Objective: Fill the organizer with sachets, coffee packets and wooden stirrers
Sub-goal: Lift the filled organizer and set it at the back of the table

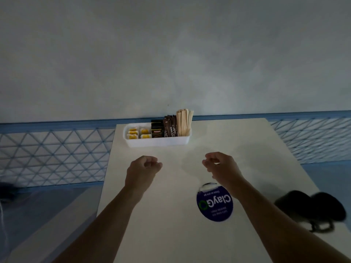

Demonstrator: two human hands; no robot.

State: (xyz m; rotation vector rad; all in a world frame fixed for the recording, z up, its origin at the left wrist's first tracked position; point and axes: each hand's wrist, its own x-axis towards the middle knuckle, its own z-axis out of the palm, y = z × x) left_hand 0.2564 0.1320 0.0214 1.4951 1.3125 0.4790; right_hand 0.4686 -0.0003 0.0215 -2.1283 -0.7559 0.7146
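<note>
Filled organizer at the table's far edge, two empty hands hovering in front of it.

One white table (171, 234) carries a round blue sticker (214, 207) and a dark blurred object (311, 205) at its right edge. One white organizer (157, 141) stands against the wall, well apart from the hands. Inside it, from right to left: one upright bundle of wooden stirrers (183, 121), brown coffee packets (170, 126), black packets (157, 128), and what look like five yellow sachets (137, 133), though the dim view makes that count unsure. The left hand (142, 171) and right hand (221, 166) hang above the table, fingers loosely curled, holding nothing.
</note>
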